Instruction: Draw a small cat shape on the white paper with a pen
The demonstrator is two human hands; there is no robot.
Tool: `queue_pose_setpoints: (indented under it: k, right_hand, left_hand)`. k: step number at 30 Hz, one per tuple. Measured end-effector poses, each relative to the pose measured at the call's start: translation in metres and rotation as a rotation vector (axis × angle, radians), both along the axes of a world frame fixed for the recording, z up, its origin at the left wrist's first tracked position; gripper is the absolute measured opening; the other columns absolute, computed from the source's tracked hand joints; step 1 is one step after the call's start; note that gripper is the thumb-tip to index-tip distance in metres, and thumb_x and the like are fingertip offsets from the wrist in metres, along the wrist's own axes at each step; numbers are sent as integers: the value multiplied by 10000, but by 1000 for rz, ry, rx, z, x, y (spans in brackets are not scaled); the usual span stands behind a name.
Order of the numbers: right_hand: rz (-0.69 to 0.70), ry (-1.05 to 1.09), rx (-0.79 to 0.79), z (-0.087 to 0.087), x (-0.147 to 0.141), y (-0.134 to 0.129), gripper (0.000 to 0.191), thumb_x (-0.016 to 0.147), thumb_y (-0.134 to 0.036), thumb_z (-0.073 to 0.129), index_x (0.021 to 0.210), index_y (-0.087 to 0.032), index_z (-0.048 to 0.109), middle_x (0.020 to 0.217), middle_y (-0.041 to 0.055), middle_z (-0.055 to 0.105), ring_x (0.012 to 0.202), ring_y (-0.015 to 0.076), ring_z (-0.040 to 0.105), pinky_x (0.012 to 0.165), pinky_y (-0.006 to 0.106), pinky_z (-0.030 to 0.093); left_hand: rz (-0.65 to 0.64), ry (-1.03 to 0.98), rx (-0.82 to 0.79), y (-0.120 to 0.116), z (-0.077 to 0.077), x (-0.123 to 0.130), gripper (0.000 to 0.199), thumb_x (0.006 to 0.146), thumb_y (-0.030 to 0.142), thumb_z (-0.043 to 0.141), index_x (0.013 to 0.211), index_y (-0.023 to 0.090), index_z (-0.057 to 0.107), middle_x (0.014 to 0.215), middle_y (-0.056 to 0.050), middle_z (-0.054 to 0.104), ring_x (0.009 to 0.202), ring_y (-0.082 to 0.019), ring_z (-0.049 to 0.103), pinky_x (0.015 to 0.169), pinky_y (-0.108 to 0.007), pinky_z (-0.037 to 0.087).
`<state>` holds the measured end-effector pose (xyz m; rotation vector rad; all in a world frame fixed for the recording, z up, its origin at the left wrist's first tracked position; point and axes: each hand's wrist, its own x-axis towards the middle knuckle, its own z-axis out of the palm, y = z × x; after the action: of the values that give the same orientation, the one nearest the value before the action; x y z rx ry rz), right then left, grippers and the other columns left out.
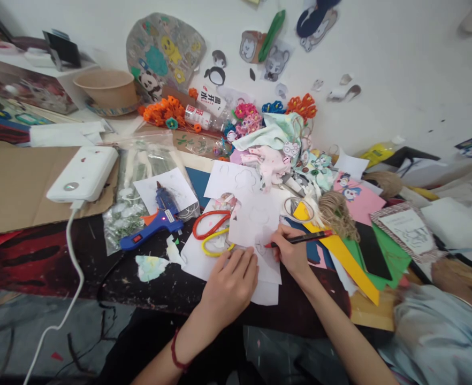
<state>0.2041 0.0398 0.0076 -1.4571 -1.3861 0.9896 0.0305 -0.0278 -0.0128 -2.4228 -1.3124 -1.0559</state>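
Observation:
My right hand [292, 252] is closed around a red and black pencil [310, 237], its tip against a white sheet of paper [256, 214]. Faint drawn lines show on that sheet. My left hand [231, 283] lies flat over the paper's lower left part, fingers stretched out and holding nothing. Just beyond it lie scissors handles, one loop red [208, 235] and one yellow [210, 252]; their blades are hidden. Farther left, a blue glue gun [155, 227] rests partly on another white sheet [182, 190]. A pale fabric scrap [151, 267] lies near the table's front edge.
A white power strip [83, 174] sits on cardboard [15, 187] at left, its cable hanging over the edge. Fabric pieces [274, 141] and pipe-cleaner flowers [166, 111] pile against the wall. Twine [339, 214] and a yellow strip [348, 262] lie at right, near another person's sleeve [440, 331].

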Motion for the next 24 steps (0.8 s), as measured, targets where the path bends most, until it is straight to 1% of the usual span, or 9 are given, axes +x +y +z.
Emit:
queue_pose_setpoints:
  k: [3,12,19,21,24]
  right_hand:
    - [9,4,-5,-2,1,0,293,784,-237,610,511,-223,504,385,-55,525,288,86,399,323,222,286]
    - [-5,7,-11,-2,1,1,296,763,-231,622,489,-221,508,367,-54,516,273,89,403,312,217,290]
    - [0,20,-18,-3,-1,1,299,755,-254,625,483,-221,505,345,-54,504,243,72,338,285,208,219]
    - [5,25,-17,-3,-1,2,299,757,-261,625,488,-221,501,355,-51,517,240,72,346,281,206,208]
    - [7,27,-10,-3,-1,2,283,749,-252,627,494,-216,511,369,-47,532,248,76,382,286,201,227]
  left_hand:
    - [4,0,6,-1,0,0,218,962,183,577,1121,109,707,1173,-99,754,1011,-241,687,929,-407,485]
    - [5,8,30,-2,-3,-1,251,980,196,557,1153,98,711,1206,-107,745,1038,-256,681,941,-421,454]
    - [1,-9,47,-1,-6,0,258,995,199,533,1144,94,715,1209,-105,746,1031,-262,678,953,-431,423]
    - [4,-9,50,-2,-7,0,260,995,202,532,1148,96,713,1214,-103,745,1036,-263,676,957,-431,420]
    - [11,-7,56,-2,-8,0,266,999,206,520,1141,94,715,1199,-102,750,1036,-264,674,958,-430,418]
